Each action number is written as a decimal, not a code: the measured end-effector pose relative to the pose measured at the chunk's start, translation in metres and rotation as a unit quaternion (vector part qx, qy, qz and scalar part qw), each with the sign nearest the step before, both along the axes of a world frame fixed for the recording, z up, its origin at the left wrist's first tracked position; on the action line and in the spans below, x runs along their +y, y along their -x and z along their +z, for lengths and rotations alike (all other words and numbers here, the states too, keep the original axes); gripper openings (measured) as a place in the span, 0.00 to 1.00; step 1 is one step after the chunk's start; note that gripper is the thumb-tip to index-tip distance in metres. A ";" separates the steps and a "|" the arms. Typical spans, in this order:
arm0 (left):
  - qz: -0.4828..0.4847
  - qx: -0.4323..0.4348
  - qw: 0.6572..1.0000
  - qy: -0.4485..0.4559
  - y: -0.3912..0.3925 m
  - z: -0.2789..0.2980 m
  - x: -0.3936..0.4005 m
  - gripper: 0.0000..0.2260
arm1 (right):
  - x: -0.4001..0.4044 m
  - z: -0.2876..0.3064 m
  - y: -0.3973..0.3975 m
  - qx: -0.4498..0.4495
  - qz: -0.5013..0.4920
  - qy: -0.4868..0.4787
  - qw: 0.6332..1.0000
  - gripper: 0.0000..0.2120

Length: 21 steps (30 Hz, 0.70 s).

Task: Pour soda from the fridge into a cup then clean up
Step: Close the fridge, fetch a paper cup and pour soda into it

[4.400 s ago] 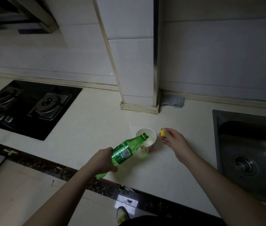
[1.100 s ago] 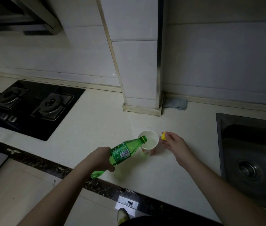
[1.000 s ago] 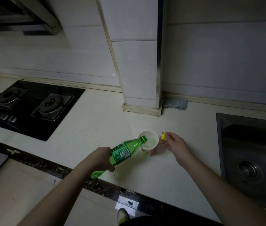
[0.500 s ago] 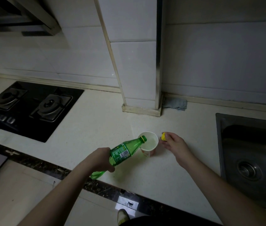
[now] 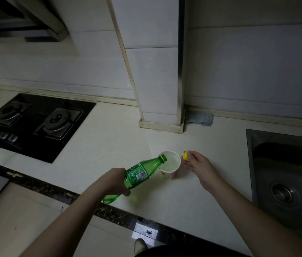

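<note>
The left hand (image 5: 115, 181) grips the light, slippery green soda bottle (image 5: 141, 174) low down, tipped over the thin paper cup (image 5: 170, 166). The right hand (image 5: 199, 166) pinches the yellow cap (image 5: 185, 156).

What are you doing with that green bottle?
A person is pouring soda. The left hand tips the green bottle so its mouth sits over the paper cup on the counter. The cup already has pale liquid in it. The right hand holds the yellow cap just beside the cup.
</note>
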<state>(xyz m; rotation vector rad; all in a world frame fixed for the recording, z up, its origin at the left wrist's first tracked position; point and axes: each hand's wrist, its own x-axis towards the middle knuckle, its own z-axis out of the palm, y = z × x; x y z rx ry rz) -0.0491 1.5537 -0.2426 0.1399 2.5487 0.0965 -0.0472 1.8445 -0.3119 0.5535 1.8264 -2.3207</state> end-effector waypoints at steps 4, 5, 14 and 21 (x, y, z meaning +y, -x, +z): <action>-0.001 -0.003 1.000 -0.001 0.001 0.000 0.001 0.23 | -0.001 0.000 0.001 -0.002 -0.002 0.001 1.000 0.10; -0.002 -0.002 1.000 0.000 0.001 0.001 0.001 0.23 | -0.001 0.000 0.001 -0.002 -0.001 0.001 1.000 0.10; -0.009 -0.010 1.000 0.008 0.004 0.002 0.001 0.23 | -0.002 -0.001 0.001 -0.007 0.001 0.000 1.000 0.10; -0.008 -0.013 1.000 0.011 0.003 0.004 0.001 0.23 | -0.002 0.000 -0.001 -0.008 0.001 0.003 1.000 0.10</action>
